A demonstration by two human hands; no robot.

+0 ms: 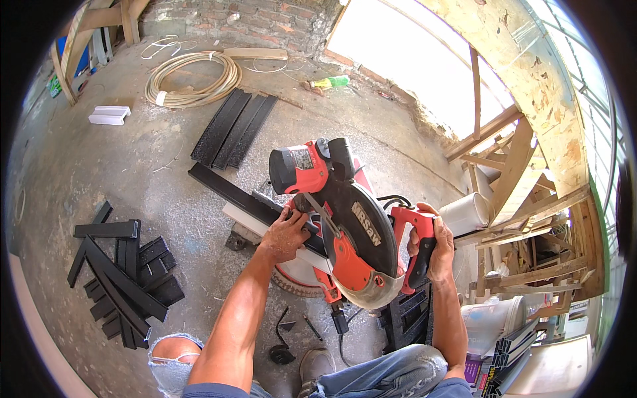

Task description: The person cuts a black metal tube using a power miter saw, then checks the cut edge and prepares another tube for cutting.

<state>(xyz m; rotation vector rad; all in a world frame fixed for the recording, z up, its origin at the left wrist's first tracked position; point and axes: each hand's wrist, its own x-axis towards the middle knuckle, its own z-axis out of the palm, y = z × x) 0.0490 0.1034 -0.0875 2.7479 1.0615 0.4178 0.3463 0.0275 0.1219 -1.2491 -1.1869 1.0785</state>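
Note:
A red and black miter saw stands on the floor in front of me, its head lowered over the table. My right hand is wrapped round its red and black handle. On the saw's left side, my left hand has its fingers curled over a long black profile bar, pressing it against the fence. That bar lies across the saw table and sticks out to the far left, with a white strip alongside it. The blade guard hides the blade and the cutting spot.
Cut black pieces lie heaped at the left; longer black bars rest beyond the saw. A coiled hose and a white block are farther off. Timber framing and a bucket stand right. A black tape-like coil lies near my foot.

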